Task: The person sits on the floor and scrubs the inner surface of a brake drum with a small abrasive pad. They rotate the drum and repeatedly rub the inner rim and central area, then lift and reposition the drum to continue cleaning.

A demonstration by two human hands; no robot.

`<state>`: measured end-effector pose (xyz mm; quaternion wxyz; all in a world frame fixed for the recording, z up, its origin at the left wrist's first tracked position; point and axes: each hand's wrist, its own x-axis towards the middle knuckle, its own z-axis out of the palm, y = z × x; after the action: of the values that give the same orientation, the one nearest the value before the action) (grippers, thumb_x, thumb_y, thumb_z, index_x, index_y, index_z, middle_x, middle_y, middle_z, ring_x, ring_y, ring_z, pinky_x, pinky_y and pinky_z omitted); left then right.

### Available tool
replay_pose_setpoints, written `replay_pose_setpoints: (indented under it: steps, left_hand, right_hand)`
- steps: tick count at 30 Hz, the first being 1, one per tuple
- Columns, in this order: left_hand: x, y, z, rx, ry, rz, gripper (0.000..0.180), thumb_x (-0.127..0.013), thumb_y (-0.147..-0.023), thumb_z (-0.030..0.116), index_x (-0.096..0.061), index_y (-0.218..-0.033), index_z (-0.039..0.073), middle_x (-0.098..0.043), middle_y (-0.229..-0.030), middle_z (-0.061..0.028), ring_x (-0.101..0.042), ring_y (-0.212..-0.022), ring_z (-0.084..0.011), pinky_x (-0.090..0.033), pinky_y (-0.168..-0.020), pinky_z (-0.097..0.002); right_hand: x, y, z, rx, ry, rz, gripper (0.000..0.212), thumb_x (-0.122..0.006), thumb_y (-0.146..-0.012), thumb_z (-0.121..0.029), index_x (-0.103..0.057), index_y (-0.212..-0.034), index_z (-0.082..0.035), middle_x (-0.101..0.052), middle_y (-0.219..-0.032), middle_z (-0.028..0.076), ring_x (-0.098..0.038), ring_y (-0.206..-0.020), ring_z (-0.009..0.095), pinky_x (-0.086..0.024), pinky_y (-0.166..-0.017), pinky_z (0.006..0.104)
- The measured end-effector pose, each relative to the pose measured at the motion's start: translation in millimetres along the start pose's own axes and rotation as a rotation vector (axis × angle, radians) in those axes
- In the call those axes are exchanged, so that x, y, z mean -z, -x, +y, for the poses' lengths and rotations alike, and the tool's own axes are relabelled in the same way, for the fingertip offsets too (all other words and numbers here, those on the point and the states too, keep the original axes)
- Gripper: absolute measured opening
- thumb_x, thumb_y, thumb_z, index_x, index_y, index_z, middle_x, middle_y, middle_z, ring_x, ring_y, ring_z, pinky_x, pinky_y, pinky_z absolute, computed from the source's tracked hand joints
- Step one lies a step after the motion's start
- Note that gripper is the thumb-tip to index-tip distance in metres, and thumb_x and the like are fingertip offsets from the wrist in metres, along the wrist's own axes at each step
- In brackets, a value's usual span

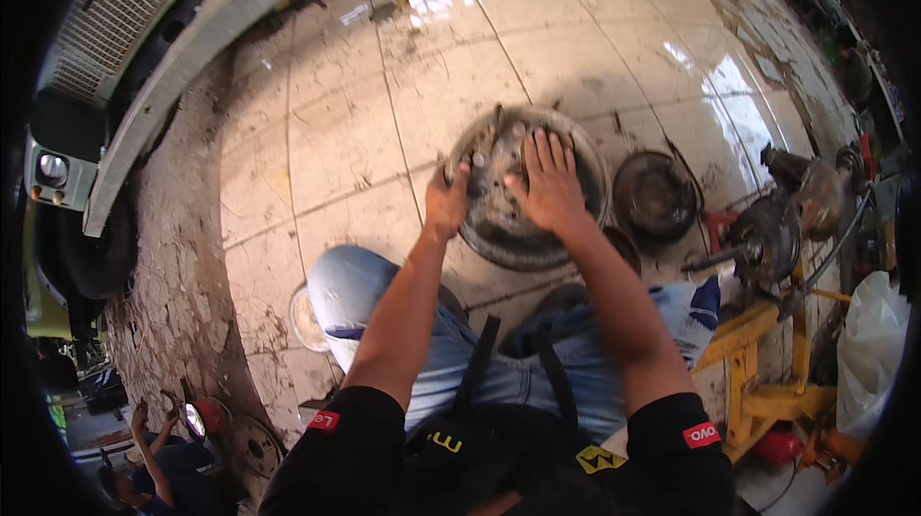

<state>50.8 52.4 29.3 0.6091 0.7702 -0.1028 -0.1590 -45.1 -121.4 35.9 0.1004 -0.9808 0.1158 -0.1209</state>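
Round grey metal dish (pixel 510 251) faces up; left hand (pixel 445 202) at rim, can't tell finger grip; right hand (pixel 554 188) fingers apart.

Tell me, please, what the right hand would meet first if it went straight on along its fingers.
Probably the far rim of the round metal pan, just beyond the fingertips of the right hand; depth is unclear, so it might pass above.

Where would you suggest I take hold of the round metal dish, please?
Probably the dish's rim at the left, coming from the left: the curved edge is exposed there, where the left hand is, while the dark drum crowds the right.
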Motion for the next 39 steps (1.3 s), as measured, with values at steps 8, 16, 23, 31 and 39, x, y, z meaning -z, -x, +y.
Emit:
replay_pose_setpoints:
  steps: [8,16,23,31,39]
  left_hand:
    - [-5,5,13,0.094,0.038,-0.011,0.049,-0.057,-0.095,0.034,-0.055,-0.121,-0.008,-0.065,-0.108,-0.0211,-0.062,-0.096,-0.0262,-0.048,-0.085,-0.0353]
    - [-2,3,13,0.091,-0.018,0.008,0.057,-0.058,-0.094,0.036,-0.05,-0.127,-0.01,-0.062,-0.115,-0.0247,-0.059,-0.106,-0.0261,-0.046,-0.09,-0.0343]
    - [-3,4,7,0.051,-0.002,0.023,0.049,-0.057,-0.095,0.035,-0.055,-0.121,-0.006,-0.065,-0.11,-0.0235,-0.062,-0.103,-0.0291,-0.046,-0.09,-0.0363]
    - [-4,1,-5,0.048,0.013,0.015,0.046,-0.057,-0.094,0.034,-0.057,-0.117,-0.006,-0.067,-0.102,-0.0204,-0.063,-0.093,-0.0264,-0.047,-0.084,-0.0346]
    - [-10,5,3,0.072,0.033,0.033,0.043,-0.058,-0.095,0.032,-0.058,-0.115,-0.006,-0.067,-0.102,-0.0175,-0.061,-0.091,-0.0226,-0.047,-0.083,-0.0333]
  right_hand:
    - [7,-1,-1,-0.077,0.026,-0.111,0.081,-0.035,-0.095,-0.059,-0.021,-0.149,0.0,-0.017,-0.155,0.022,-0.016,-0.143,0.039,-0.013,-0.115,0.0524]
    - [2,0,-20,-0.04,0.041,-0.051,0.08,-0.035,-0.095,-0.059,-0.027,-0.146,0.001,-0.021,-0.154,0.022,-0.018,-0.143,0.038,-0.013,-0.115,0.0528]
    - [1,2,-23,-0.091,0.074,0.003,0.077,-0.037,-0.095,-0.056,-0.029,-0.146,0.001,-0.025,-0.153,0.022,-0.02,-0.143,0.036,-0.014,-0.115,0.0509]
    - [0,10,-9,-0.109,0.057,0.057,0.074,-0.043,-0.095,-0.051,-0.03,-0.143,0.004,-0.031,-0.148,0.024,-0.029,-0.137,0.039,-0.019,-0.113,0.0525]
    - [12,8,-11,-0.21,0.036,0.012,0.075,-0.047,-0.093,-0.05,-0.032,-0.141,0.006,-0.036,-0.143,0.026,-0.033,-0.134,0.04,-0.022,-0.112,0.052]
